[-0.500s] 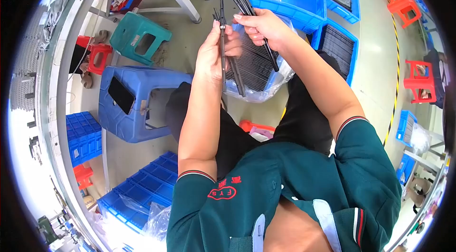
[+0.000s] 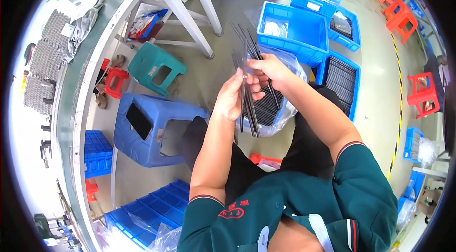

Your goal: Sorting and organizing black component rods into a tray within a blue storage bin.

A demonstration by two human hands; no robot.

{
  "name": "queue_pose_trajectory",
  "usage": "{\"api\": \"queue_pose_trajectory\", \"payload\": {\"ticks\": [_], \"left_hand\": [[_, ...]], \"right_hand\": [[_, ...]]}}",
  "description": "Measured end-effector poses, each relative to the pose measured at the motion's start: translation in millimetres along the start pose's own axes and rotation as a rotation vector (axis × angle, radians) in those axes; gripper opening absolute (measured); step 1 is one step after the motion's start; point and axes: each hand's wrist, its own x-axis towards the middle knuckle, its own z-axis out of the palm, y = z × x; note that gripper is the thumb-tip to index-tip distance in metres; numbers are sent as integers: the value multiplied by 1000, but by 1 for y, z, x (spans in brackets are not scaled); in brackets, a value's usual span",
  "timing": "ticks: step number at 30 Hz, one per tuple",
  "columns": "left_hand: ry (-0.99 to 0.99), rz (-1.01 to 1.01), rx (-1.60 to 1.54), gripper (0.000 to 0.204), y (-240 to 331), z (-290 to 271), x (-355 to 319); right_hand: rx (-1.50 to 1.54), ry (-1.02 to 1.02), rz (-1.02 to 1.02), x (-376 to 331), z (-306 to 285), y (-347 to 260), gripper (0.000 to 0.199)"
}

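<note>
Fingers of the left hand (image 2: 230,95) are curled round several thin black rods (image 2: 250,116), with the thumb pressed along them; this bundle stands nearly lengthwise, its near ends hanging free below the palm. Thumb and forefinger of the right hand (image 2: 271,70) pinch a second bundle (image 2: 253,45), which slants from far left to near right, and the other fingers seem to be folded beneath, though I cannot tell how firmly. Both hands are very close together, and whether they touch is not clear to me. Probably the rods are gripped around their middle because so long and thin a thing balances better there. Below the hands, between the legs (image 2: 311,145), a clear bag (image 2: 289,118) holds many more rods (image 2: 268,118), laid side by side, perhaps so that they do not cross; its place lets both hands reach it easily. Just to the right, a blue crate (image 2: 356,93) carries further rods in neat rows, and beyond the bag stands a deeper blue box (image 2: 294,48) with clear plastic inside. On the left, a phone (image 2: 139,121) lies on a blue stool (image 2: 176,105), I suppose to be within reach but apart from the rods.
</note>
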Motion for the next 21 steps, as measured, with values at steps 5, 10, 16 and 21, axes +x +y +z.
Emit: {"api": "queue_pose_trajectory", "payload": {"ticks": [5, 10, 16, 21], "left_hand": [[6, -29, -7, 35, -4, -1, 0], [33, -47, 64, 37, 3, 7, -5], [48, -49, 41, 37, 18, 1, -17], [52, 20, 4, 37, 28, -18, -20]], "right_hand": [[-105, 35, 46, -3, 7, -2, 22], [-304, 189, -239, 22, -1, 6, 22], [152, 490, -456, 41, -62, -63, 18], [488, 452, -555, 5, -96, -106, 16]]}}
